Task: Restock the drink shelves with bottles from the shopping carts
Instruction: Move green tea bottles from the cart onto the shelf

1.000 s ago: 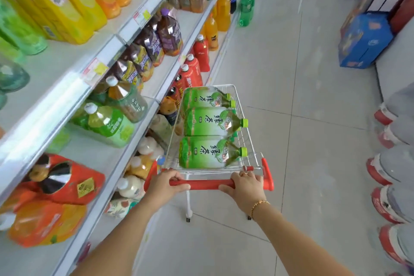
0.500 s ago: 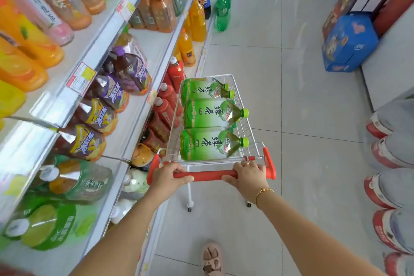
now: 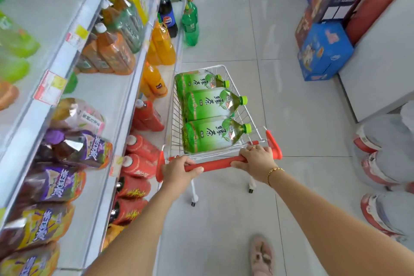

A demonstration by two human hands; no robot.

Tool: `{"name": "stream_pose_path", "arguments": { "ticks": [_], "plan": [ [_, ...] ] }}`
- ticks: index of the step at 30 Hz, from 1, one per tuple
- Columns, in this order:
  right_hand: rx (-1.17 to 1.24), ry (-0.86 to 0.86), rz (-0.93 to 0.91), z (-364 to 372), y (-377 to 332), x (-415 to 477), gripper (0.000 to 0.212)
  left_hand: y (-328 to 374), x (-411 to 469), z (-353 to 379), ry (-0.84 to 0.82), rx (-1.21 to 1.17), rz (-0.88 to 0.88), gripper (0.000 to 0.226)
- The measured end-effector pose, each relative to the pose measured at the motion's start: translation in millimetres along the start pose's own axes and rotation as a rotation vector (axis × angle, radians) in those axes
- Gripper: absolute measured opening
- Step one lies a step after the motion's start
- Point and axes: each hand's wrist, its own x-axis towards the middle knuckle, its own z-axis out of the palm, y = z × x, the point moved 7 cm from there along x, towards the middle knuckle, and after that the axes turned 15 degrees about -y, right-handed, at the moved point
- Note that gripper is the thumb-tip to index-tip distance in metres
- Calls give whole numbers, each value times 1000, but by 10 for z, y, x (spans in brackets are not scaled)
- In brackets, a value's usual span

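A small white wire shopping cart [image 3: 240,116] with a red handle [image 3: 215,164] stands in the aisle right beside the drink shelves [image 3: 125,87]. Three big green tea bottles lie on their sides in its basket: the nearest [image 3: 210,134], the middle one [image 3: 210,103] and the far one [image 3: 197,80], caps pointing right. My left hand [image 3: 179,171] grips the handle at its left end. My right hand [image 3: 257,160] grips it near the right end.
The shelves on the left carry orange, red, purple-labelled and green bottles. A green bottle [image 3: 190,22] stands on the floor at the shelf's far end. Blue cartons [image 3: 324,51] and stacked boxes line the right side, with red-and-white sacks [image 3: 385,163] nearer. My sandalled foot [image 3: 261,255] shows below.
The cart has rolled forward along the aisle past more of the shelves, both hands staying on the handle. The three bottles have not shifted in the basket.
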Motion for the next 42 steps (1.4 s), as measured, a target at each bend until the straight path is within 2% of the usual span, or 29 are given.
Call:
{"name": "stream_pose_path", "arguments": {
  "ticks": [9,16,19,22,23,25,28,30,32,33,35,37,39,42],
  "plan": [
    [-35,-6,-54,-1195,870,1004,56,871,1318,-274,43,57,-68,32],
    [-27,-67,-113,-1893,1420,1439,50,1566,1797,-348,120,14,-79,26],
    [70,-88,-113,-2111,1640,1569,46,1746,2024,-307,-1,-12,-120,27],
    [125,-105,-107,-2345,1801,1624,42,1886,2298,-433,-159,-175,-121,25],
    [148,-118,-90,-2406,1848,1644,45,1981,2418,-601,-139,-166,-75,23],
    [214,-121,-45,-2548,1890,1688,64,2237,2689,-1044,-40,-80,54,20],
    [376,-102,178,-2658,1859,1862,95,2713,3159,-1629,11,84,224,28],
    [611,-76,361,-2650,1764,1993,112,2910,3515,-1815,-66,221,223,48],
    [903,-86,478,-2636,1627,2075,126,2958,3855,-1854,-227,327,146,68],
    [1028,-102,510,-2626,1584,2109,129,2955,4007,-1824,-320,346,111,76],
    [1208,-118,514,-2654,1568,2143,118,2927,4224,-1693,-498,357,47,88],
    [1294,-75,461,-2689,1624,2142,105,2875,4346,-1539,-626,402,-14,98],
    [1278,-58,407,-2731,1695,2122,99,2811,4457,-1442,-684,461,-55,107],
    [1295,-136,335,-2724,1746,2211,114,2718,4614,-1376,-750,394,-101,124]
  ]
}}
